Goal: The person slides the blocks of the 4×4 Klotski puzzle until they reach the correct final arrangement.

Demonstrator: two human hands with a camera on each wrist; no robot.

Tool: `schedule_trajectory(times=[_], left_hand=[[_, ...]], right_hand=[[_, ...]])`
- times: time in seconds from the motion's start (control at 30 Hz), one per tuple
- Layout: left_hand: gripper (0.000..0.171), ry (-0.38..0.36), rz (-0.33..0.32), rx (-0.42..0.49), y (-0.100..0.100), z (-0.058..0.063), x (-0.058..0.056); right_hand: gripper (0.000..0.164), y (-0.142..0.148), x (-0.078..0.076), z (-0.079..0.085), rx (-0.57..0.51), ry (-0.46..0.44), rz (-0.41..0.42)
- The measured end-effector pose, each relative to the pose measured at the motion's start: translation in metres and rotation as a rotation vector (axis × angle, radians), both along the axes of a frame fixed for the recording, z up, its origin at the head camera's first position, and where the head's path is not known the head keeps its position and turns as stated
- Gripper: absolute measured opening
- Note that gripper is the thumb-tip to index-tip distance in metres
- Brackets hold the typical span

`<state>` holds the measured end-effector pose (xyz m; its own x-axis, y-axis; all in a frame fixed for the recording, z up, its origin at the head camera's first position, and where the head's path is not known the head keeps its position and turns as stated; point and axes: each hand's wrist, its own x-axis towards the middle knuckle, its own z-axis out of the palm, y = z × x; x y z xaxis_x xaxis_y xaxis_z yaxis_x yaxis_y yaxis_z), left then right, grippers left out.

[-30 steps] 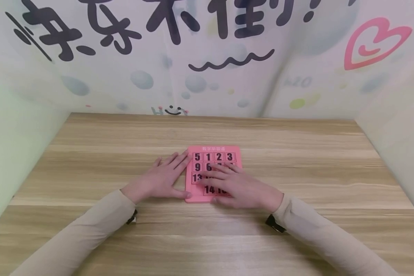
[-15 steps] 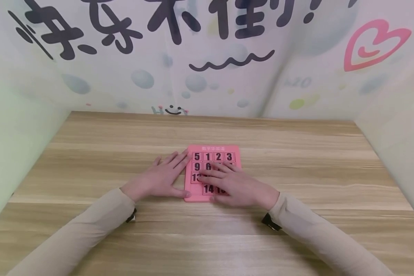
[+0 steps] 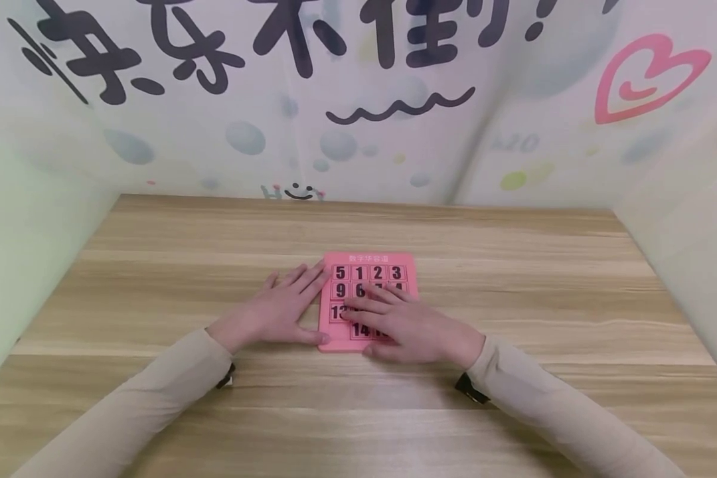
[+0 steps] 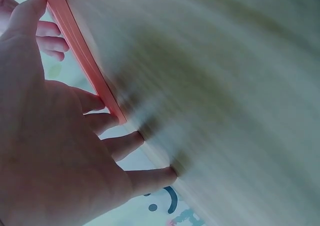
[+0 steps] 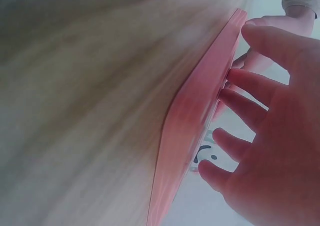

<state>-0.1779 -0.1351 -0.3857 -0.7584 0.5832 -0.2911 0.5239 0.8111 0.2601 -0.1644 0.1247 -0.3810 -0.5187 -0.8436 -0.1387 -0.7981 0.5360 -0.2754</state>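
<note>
A pink number sliding puzzle [image 3: 368, 346] lies flat on the wooden table. Its top row reads 5, 1, 2, 3, and a vacant slot shows at the near left corner. My left hand [image 3: 275, 311] is spread along its left side, fingertips at the far left edge and thumb at the near left corner. My right hand [image 3: 418, 325] lies over the right part, fingers extended across the tiles, with a fingertip at the 13 tile [image 3: 337, 312]. It hides several tiles. In the right wrist view, the fingertips meet the top of the pink frame [image 5: 195, 105].
The wood-grain table [image 3: 358, 411] stretches around the puzzle. Behind it stands a white printed wall [image 3: 370, 159] with black characters and a pink heart, and pale side panels [image 3: 30, 219] flank the table.
The 13 tile has shifted slightly toward the near side, leaving a thin gap below the 9 tile. My right hand has moved slightly left; my left hand stays in place.
</note>
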Motion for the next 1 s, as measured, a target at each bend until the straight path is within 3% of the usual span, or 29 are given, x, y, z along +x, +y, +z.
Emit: schedule_trajectory(times=[0.53,1.0], left_hand=[[0.105,0.003,0.000,0.012,0.0003,0.0024,0.0024],[0.105,0.011,-0.001,0.021,-0.0002,0.0007,0.0009]], right_hand=[[0.058,0.0022,0.0060,0.0012,-0.036,0.026,0.014],[0.061,0.0045,0.0056,-0.0009,-0.046,0.022,0.075]])
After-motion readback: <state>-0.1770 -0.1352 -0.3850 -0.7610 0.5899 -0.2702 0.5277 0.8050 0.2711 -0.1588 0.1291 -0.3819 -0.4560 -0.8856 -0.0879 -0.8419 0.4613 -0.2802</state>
